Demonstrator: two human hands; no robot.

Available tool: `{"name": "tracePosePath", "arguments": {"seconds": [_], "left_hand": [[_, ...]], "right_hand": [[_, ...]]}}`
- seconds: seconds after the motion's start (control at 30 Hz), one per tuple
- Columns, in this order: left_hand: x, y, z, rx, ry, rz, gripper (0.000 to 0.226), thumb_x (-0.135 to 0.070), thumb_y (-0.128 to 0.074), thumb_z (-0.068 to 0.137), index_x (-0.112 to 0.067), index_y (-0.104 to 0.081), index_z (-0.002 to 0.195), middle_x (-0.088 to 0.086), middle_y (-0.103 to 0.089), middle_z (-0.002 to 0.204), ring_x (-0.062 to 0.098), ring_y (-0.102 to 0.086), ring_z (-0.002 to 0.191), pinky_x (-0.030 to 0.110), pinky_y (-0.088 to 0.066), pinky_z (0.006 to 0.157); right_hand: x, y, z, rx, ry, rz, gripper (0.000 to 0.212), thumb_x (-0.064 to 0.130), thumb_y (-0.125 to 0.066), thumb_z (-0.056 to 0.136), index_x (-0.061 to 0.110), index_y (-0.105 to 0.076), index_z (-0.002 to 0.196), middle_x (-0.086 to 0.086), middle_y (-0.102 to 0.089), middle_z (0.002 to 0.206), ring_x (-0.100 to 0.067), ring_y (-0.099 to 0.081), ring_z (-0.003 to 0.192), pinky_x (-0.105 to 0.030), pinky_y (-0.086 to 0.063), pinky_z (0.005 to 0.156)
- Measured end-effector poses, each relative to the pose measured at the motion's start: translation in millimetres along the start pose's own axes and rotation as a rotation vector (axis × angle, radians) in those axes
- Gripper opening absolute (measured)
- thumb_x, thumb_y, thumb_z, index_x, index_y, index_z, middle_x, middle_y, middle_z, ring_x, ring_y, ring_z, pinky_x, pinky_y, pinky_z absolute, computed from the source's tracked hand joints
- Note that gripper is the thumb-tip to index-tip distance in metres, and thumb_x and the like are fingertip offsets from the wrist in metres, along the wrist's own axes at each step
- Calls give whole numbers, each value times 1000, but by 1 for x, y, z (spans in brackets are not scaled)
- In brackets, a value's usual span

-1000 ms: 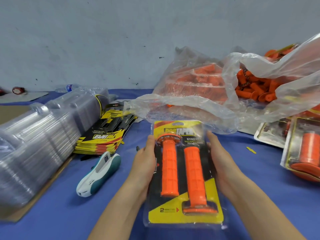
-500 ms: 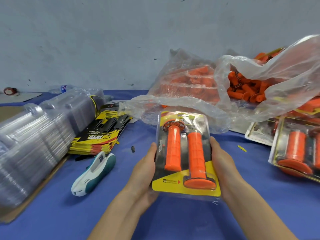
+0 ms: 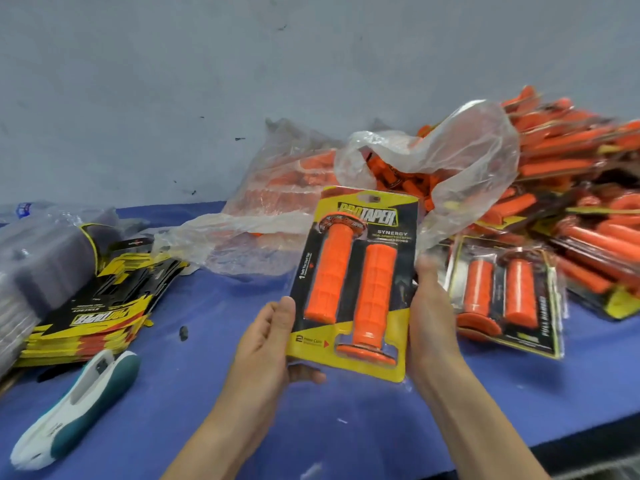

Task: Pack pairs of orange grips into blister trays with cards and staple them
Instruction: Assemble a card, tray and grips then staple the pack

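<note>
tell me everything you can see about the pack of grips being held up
The blister pack is a clear plastic shell over a yellow and black card printed PROTAPER SYNERGY, hang slot on top. Two ribbed orange grips lie side by side inside, flanges at opposite ends. It is held up off the blue table, facing the camera, top leaning right. The left hand pinches its lower left edge, thumb in front; the right hand holds its right edge. No staples are visible.
</note>
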State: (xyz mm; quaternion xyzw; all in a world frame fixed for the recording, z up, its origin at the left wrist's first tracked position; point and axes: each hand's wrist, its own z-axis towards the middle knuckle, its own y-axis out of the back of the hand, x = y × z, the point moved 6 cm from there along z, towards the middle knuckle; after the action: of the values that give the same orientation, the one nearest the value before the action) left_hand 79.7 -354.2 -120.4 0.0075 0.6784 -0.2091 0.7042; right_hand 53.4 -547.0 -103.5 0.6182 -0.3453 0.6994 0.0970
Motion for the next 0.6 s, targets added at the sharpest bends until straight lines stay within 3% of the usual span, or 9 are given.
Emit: {"name": "tracePosePath", "arguments": {"seconds": [0.03, 0.1, 0.17, 0.2, 0.37, 0.43, 0.53, 0.6], "left_hand": [[-3, -10, 2, -3, -35, -9, 42, -51, -56, 81, -13, -68, 92, 16, -72, 81, 20, -64, 55, 30, -51, 44], [-11, -33, 8, -8, -103, -11, 35, -52, -55, 83, -20, -71, 86, 15, -72, 80, 19, -64, 57, 30, -52, 46], [-18, -59, 11, 8, -154, -6, 33, -52, -53, 86, -26, -72, 82, 13, -72, 80, 19, -65, 59, 30, -53, 48], [-20, -74, 12, 40, -165, 3, 33, -53, -52, 87, -27, -72, 83, 12, -73, 82, 19, -66, 60, 30, -54, 49], [-41, -146, 25, 186, -144, -42, 37, -55, -54, 88, -22, -72, 93, 17, -73, 90, 23, -68, 66, 31, -54, 51], [-59, -183, 45, 231, -165, -93, 36, -48, -51, 95, -19, -72, 94, 16, -74, 89, 24, -70, 68, 33, -56, 52], [-109, -255, 98, 272, -173, -186, 39, -42, -44, 103, -10, -67, 97, 10, -74, 82, 21, -73, 69, 33, -59, 57], [-147, -309, 132, 368, -63, -278, 45, -45, -44, 101, -5, -61, 112, 16, -70, 102, 24, -74, 85, 33, -61, 70]], "right_hand": [[7, 6, -4, 2, 39, -17, 45, 59, -42, 93, 29, -73, 104, 5, -75, 101, -19, -70, 100, -42, -55, 90], [20, 21, -12, 8, 128, -57, 39, 59, -39, 97, 41, -72, 91, 16, -74, 88, -4, -70, 85, -21, -57, 68], [33, 39, -16, -39, 166, -48, 50, 54, -39, 99, 28, -61, 63, 9, -60, 60, -7, -60, 54, -16, -45, 46], [42, 50, -15, -82, 196, -46, 50, 54, -39, 99, 26, -53, 60, 4, -52, 57, -11, -53, 51, -19, -42, 43], [104, 91, 0, -155, 298, -13, 46, 59, -43, 96, 27, -68, 73, -2, -65, 69, -20, -66, 63, -35, -58, 56], [139, 103, 16, -171, 312, 22, 48, 64, -41, 94, 28, -72, 94, 0, -71, 79, -19, -68, 70, -35, -57, 59], [191, 113, 41, -180, 341, 142, 47, 59, -36, 98, 24, -55, 122, -4, -69, 96, -15, -69, 64, -30, -54, 54], [212, 115, 48, -229, 380, 113, 39, 53, -34, 101, 25, -50, 121, -4, -63, 103, -9, -69, 62, -26, -54, 53]]}}
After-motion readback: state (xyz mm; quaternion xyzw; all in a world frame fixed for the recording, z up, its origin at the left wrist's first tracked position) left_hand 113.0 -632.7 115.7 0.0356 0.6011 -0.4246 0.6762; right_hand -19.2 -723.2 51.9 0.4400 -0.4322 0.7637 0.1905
